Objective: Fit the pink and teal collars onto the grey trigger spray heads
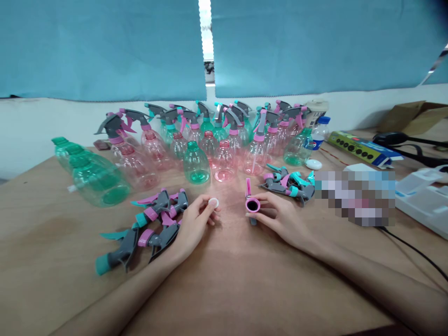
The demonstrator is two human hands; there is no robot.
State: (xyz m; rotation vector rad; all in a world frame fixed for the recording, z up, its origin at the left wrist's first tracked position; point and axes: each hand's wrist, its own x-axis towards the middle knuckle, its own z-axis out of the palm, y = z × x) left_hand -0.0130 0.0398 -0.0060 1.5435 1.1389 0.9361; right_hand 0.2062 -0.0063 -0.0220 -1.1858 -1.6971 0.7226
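Note:
Between the thumb and fingers of my left hand [199, 219] is a small white disc [213, 203]. My right hand [280, 217] grips a spray head [252, 205] by its pink collar, whose dark round opening faces me. The disc and the collar are apart. Beside my left hand lies a pile of loose grey spray heads [154, 228] with pink and teal parts. A second pile of spray heads [290, 184] is just beyond my right hand. Ahead of both hands stand an open green bottle [196, 163] and an open pink bottle [224, 162].
Several bottles with spray heads [234, 128] stand at the back. Green bottles [98, 179] are at the left. To the right are a small white oval object [313, 164], a blue-capped bottle [320, 133], a printed box [360, 148], a white plastic tray [423, 196] and a black cable.

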